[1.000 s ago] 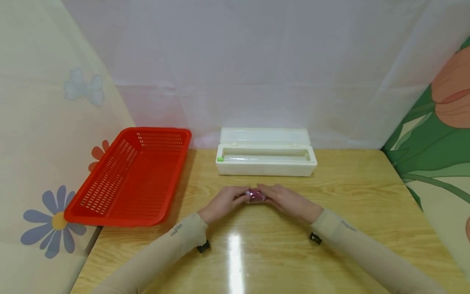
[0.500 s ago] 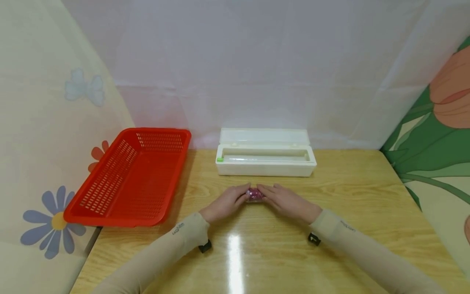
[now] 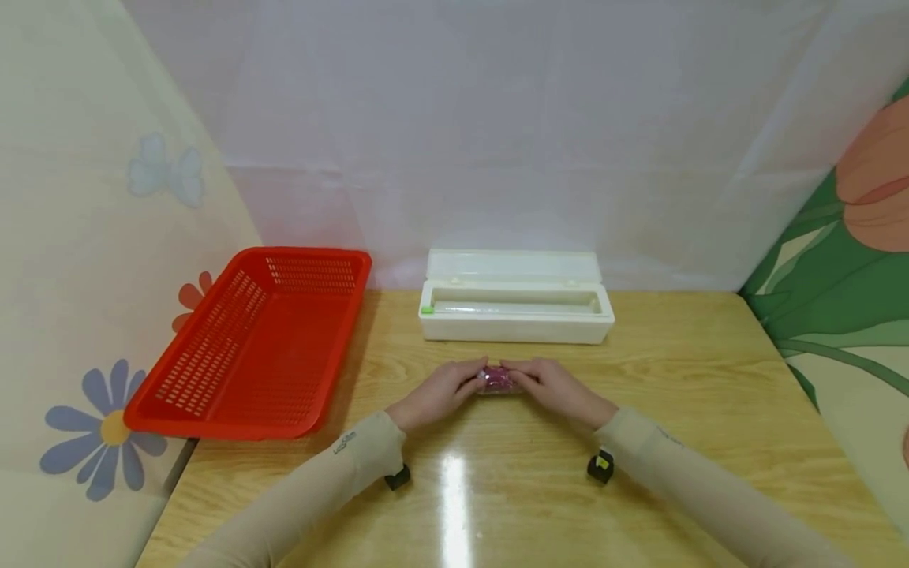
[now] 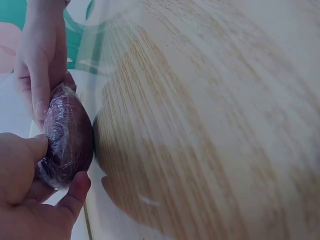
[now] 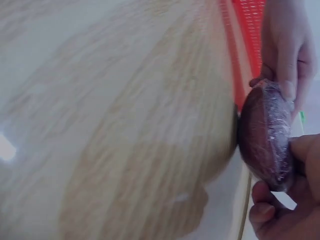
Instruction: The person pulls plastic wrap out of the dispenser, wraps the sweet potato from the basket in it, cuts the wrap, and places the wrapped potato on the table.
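Between the two hands is a purple-red oval thing point(image 3: 499, 380) wrapped in clear cling film, low over the wooden table. Its exact kind is hidden by the crinkled film. My left hand point(image 3: 439, 390) grips the left end; in the left wrist view the thumb and fingertips point(image 4: 80, 184) bend round the near end of the wrapped oval point(image 4: 66, 137). The other end is held by my right hand point(image 3: 564, 392), thumb toward me. In the right wrist view, the right fingers point(image 5: 262, 212) curl by the lower tip of the wrapped oval point(image 5: 265, 135).
Behind the hands stands a long white cling film box point(image 3: 517, 329), lid up, with a film roll point(image 3: 514, 308) inside and a green slider point(image 3: 427, 310) at its left. A red perforated basket point(image 3: 227, 430) sits on the left of the wooden table point(image 3: 682, 379). A pale curtain hangs behind.
My right hand has turned at the wrist and its thumb now shows on the near side of the wrapped oval. The left hand stays nearly in place at its end.
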Motion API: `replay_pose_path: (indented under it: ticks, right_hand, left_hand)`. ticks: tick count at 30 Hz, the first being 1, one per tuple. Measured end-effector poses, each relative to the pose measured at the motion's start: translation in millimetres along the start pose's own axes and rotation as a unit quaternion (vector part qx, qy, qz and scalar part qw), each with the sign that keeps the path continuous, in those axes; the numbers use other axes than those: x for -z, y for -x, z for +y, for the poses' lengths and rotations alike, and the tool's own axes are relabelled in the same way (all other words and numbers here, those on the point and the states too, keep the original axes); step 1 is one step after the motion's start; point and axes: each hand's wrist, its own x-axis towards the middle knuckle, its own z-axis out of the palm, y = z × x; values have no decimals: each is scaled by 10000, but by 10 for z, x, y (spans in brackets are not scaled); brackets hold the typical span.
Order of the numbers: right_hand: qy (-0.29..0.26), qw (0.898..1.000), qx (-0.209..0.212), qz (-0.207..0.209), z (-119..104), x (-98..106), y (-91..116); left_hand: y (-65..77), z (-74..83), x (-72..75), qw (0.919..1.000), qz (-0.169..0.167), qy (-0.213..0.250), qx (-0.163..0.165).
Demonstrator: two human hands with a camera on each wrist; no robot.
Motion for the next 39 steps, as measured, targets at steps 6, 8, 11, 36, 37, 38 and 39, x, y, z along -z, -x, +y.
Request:
replay_pose_path:
  ticks: [6, 8, 11, 36, 37, 38, 39]
  right_hand:
    - [154, 9993, 333, 110, 26, -33, 14]
    - [117, 9991, 401, 101, 24, -33, 18]
    - [96, 9996, 261, 81, 19, -18, 37]
    - [-995, 9913, -612, 599, 69, -19, 110]
    - [-1067, 9904, -635, 602, 65, -24, 110]
    - [-1169, 9890, -670, 613, 63, -32, 108]
    - [-1275, 9876, -675, 620, 60, -38, 107]
  left_hand:
    - [-8, 25, 6, 9999, -53, 78, 69]
    - [-9, 21, 1, 9997, -49, 167, 159]
    - [-8, 4, -8, 9991, 3, 314, 293]
    - [-28, -53, -50, 9710, 246, 2129, 1060]
    - [-31, -61, -57, 9711, 256, 2146, 1016]
    - [-34, -65, -62, 9710, 268, 2167, 979]
    - [-38, -67, -67, 9706, 259, 2194, 960]
